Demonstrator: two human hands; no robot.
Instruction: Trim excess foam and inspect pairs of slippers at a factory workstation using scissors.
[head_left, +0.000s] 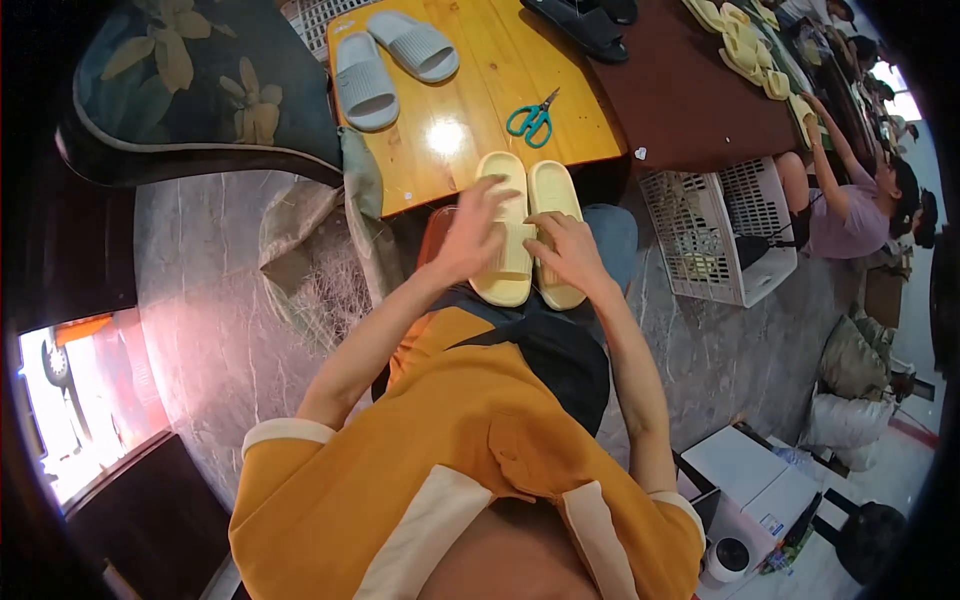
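A pair of pale yellow slippers lies side by side across my lap, toes toward me, heels reaching the table's front edge. My left hand [474,232] is over the left slipper [503,288], its fingers apart and slightly blurred; whether they touch the strap I cannot tell. On the right slipper [552,180], my right hand [568,248] has its fingers bent around the inner side of the strap. That hand hides much of this strap.
Green-handled scissors [532,120] and grey slippers [366,84] lie on the wooden table [470,50]. Black slippers [585,28] sit farther right. A white crate [700,235] stands near a seated co-worker [845,215]. A sack of loose strands [320,270] is at left.
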